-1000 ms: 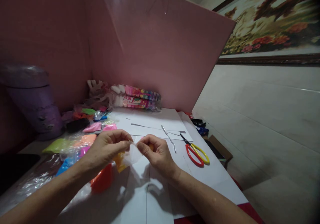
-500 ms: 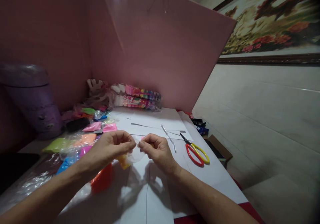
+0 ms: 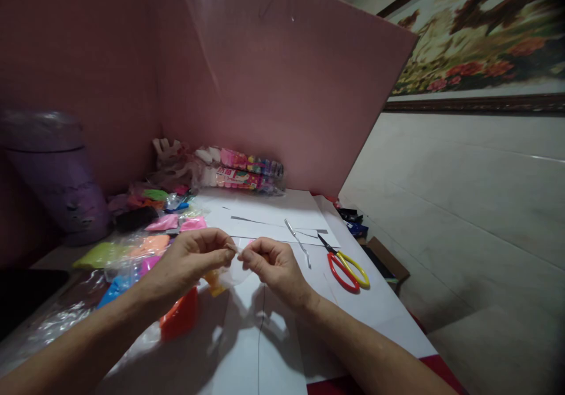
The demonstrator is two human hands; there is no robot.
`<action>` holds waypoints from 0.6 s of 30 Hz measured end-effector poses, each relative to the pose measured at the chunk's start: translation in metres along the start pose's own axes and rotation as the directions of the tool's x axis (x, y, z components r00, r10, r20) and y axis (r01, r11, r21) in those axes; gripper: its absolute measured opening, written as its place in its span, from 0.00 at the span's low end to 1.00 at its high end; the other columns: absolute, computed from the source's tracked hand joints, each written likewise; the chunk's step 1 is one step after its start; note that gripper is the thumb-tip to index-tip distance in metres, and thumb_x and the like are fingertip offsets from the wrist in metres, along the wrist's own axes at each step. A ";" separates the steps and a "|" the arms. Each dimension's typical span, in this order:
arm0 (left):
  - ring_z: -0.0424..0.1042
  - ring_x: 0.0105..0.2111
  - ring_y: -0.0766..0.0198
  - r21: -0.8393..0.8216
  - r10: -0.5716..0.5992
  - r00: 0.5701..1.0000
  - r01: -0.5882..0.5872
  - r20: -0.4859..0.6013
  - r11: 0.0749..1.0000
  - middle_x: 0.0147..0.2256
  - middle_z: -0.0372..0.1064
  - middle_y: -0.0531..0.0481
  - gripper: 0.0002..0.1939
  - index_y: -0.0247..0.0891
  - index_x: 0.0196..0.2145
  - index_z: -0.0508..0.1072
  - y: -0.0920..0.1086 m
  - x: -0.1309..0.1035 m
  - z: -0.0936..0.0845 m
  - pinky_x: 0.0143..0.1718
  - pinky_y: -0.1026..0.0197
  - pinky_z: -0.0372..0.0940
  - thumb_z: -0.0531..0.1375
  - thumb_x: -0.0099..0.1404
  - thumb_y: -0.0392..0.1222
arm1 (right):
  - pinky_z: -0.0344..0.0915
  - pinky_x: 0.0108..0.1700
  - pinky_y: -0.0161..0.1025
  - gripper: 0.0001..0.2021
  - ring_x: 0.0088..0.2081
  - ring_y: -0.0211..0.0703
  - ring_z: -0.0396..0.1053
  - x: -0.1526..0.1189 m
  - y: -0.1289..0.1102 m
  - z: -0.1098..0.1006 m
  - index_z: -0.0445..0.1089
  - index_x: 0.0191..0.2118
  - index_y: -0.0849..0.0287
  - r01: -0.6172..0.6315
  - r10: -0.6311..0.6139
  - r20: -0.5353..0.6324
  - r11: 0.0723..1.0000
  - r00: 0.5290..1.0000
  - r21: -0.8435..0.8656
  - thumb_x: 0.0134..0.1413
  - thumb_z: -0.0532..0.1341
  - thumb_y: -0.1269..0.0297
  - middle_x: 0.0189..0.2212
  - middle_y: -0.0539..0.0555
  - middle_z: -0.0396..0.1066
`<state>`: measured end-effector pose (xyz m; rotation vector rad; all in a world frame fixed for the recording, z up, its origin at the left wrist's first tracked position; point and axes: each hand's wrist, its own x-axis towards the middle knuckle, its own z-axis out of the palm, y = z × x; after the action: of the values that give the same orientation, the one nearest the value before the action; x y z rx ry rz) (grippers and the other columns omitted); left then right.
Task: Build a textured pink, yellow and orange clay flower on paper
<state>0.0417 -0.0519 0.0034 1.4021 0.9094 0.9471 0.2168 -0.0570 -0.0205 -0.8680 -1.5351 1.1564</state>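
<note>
In front of me, at the middle of the table, both hands meet with their fingertips almost touching. My left hand [image 3: 203,255] pinches a thin, translucent piece of plastic [image 3: 236,272] between thumb and forefinger. On its other side my right hand [image 3: 274,264] grips the same plastic, fingers curled in. The plastic looks like a small clear bag; its lower part hangs below the fingertips, and its upper edge is hidden by them. A yellow-orange packet [image 3: 215,283] shows partly behind my left hand. Under my left forearm lies a red-orange packet [image 3: 180,315].
Scissors [image 3: 344,265] with red and yellow handles lie right of my hands, beside a silvery strip [image 3: 298,243]. White paper [image 3: 273,206] carries dark slivers. Colourful packets [image 3: 103,255] crowd the left, near a purple tumbler [image 3: 62,183]. Bagged packs [image 3: 241,171] rest against the pink panel [image 3: 265,89].
Both hands have shifted slightly left with the plastic between them. The fingertips still pinch it, and the things on the table lie as before.
</note>
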 end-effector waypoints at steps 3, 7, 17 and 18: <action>0.63 0.21 0.69 -0.011 -0.009 1.000 0.009 0.016 1.000 0.23 0.63 0.56 0.11 0.36 0.28 0.71 0.001 0.000 0.000 0.22 0.64 0.63 0.65 0.53 0.46 | 0.50 0.23 0.32 0.11 0.20 0.31 0.52 -0.001 -0.002 0.000 0.70 0.27 0.61 -0.027 0.027 0.010 1.000 1.000 0.014 0.52 0.60 0.57 0.20 0.48 0.65; 0.64 0.22 0.68 0.011 -0.027 0.998 0.027 0.063 1.000 0.23 0.63 0.56 0.12 0.36 0.28 0.69 -0.003 0.001 0.002 0.24 0.65 0.62 0.65 0.54 0.46 | 0.49 0.22 0.32 0.11 0.20 0.31 0.51 -0.002 -0.005 0.000 0.69 0.25 0.61 0.012 -0.013 -0.025 1.000 1.000 -0.014 0.50 0.62 0.59 0.19 0.46 0.62; 0.61 0.22 0.69 0.039 0.004 0.999 -0.006 0.038 0.999 0.22 0.63 0.55 0.08 0.35 0.27 0.71 -0.013 0.004 -0.002 0.22 0.66 0.58 0.63 0.53 0.42 | 0.47 0.20 0.31 0.14 0.19 0.30 0.52 0.001 0.000 -0.003 0.70 0.27 0.62 -0.012 0.012 -0.012 1.000 1.000 0.018 0.53 0.60 0.55 0.21 0.49 0.64; 0.61 0.22 0.69 0.039 0.002 1.000 -0.003 0.031 0.999 0.22 0.63 0.55 0.07 0.35 0.27 0.71 -0.012 0.004 -0.002 0.22 0.66 0.58 0.63 0.53 0.42 | 0.47 0.20 0.31 0.13 0.19 0.30 0.52 0.001 0.001 -0.003 0.69 0.27 0.61 -0.016 0.016 -0.014 1.000 1.000 0.006 0.52 0.61 0.56 0.21 0.49 0.65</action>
<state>0.0416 -0.0473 -0.0087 1.4471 0.9074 0.9118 0.2194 -0.0554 -0.0206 -0.8840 -1.5152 1.1639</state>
